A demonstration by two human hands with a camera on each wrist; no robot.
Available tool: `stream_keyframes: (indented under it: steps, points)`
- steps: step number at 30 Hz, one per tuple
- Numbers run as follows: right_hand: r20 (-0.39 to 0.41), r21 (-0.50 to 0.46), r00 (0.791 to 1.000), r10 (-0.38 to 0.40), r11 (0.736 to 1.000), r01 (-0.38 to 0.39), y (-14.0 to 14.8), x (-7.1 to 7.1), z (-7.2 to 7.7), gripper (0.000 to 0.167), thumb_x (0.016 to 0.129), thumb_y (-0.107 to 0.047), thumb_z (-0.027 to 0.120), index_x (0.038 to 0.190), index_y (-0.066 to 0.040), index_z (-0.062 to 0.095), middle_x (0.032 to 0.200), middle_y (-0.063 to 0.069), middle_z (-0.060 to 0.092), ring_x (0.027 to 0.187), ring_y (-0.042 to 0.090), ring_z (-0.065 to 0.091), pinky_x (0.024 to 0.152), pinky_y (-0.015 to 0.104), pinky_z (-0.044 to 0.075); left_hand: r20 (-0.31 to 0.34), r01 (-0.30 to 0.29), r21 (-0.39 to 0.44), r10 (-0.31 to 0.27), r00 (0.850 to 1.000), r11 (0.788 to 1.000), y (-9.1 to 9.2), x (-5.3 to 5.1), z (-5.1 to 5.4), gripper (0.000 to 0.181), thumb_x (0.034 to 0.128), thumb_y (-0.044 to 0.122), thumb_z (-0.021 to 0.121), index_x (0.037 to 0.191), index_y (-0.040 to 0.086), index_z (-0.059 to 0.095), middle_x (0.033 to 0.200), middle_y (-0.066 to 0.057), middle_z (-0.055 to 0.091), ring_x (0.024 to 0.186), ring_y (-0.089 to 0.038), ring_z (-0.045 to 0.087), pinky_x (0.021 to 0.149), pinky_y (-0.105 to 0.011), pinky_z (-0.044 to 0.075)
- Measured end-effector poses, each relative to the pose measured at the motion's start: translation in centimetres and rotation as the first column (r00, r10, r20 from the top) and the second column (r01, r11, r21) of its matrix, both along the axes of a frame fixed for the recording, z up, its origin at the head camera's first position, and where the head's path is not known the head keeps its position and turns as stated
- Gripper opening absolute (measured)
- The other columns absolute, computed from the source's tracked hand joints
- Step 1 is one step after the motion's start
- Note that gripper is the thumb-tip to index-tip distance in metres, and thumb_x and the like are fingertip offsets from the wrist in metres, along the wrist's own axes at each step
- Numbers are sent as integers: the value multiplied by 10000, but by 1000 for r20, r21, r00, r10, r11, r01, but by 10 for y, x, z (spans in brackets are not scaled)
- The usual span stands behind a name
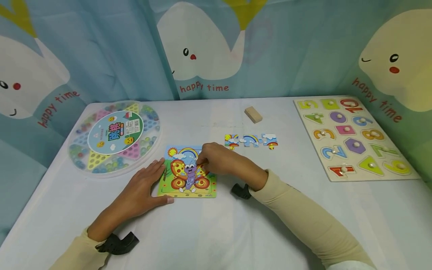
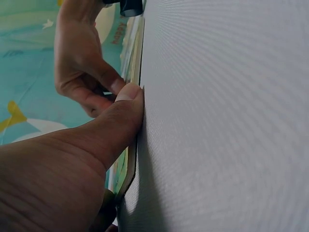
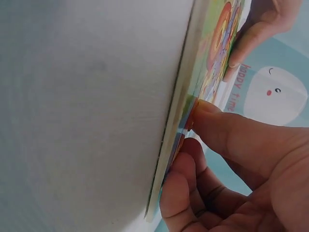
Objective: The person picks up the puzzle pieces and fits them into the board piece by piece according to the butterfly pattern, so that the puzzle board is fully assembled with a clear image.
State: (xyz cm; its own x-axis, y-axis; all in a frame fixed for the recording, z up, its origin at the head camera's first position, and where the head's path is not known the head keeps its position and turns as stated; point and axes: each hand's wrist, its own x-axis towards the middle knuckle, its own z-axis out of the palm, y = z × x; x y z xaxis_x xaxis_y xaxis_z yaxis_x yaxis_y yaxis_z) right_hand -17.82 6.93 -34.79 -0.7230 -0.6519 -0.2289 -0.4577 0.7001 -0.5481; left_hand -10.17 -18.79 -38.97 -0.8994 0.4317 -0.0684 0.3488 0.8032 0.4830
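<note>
A butterfly jigsaw puzzle (image 1: pixel 187 183) lies flat on the white table. My left hand (image 1: pixel 140 191) steadies it, with fairly straight fingers along the left side and the thumb at the lower edge. In the left wrist view the left thumb (image 2: pixel 111 121) presses the board's edge. Over the puzzle's upper right part, my right hand (image 1: pixel 217 159) pinches a puzzle piece, mostly hidden by the fingers. The right wrist view has the right thumb (image 3: pixel 217 123) and curled fingertips close against the board surface (image 3: pixel 212 63). Three loose puzzle pieces (image 1: pixel 251 141) lie in a row beyond the right hand.
A round Chinese checkers set (image 1: pixel 115 133) sits at the back left. A wooden number and shape board (image 1: pixel 352 137) lies at the right. Behind the loose pieces is a small wooden block (image 1: pixel 253 114). A printed curtain (image 1: pixel 280 67) hangs along the table's back edge.
</note>
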Motion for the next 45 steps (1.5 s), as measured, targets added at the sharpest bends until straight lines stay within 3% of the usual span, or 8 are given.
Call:
stream_keyframes:
  steps: [8,18,25,34,45]
  points:
    - [47,-82,998,-31,996,35,5,-3,-3,191,890,-22,690,1077,-33,725,947,1,664,871,126,586,760,234,504,10,-7,2,7,1000,1000,-2,2,1,1005,756,497,794,1498,1,330,1592,-111,223,1460,-330,145,1144,-559,134]
    - [-61,-258,996,-70,965,52,25,-9,4,173,900,-52,682,1065,-23,725,1024,57,652,880,161,584,771,266,509,17,-15,-1,15,1000,1000,-2,2,1,996,753,494,795,1491,0,347,1590,-111,229,1461,-329,140,1145,-562,127]
    - [-106,-300,987,-117,951,80,43,-16,7,197,884,-19,676,1076,-3,718,1019,73,676,860,174,614,771,292,523,-2,-11,6,11,1000,1000,-2,3,0,995,756,505,791,1486,-9,352,1586,-121,237,1458,-338,149,1143,-567,130]
    - [-101,-318,980,-172,939,133,58,-20,11,204,884,-26,690,1084,11,708,1035,108,691,864,195,601,775,319,526,1,-5,-5,5,1000,1000,0,1,-1,1001,748,498,798,1489,-4,349,1589,-115,232,1461,-329,141,1144,-561,134]
    - [-108,-316,968,-224,931,180,71,-24,6,218,873,-4,688,1089,23,705,1015,125,679,885,215,593,783,342,510,3,-5,-6,5,1000,1000,0,1,0,1002,747,490,802,1489,-5,348,1588,-116,233,1461,-331,142,1143,-563,135]
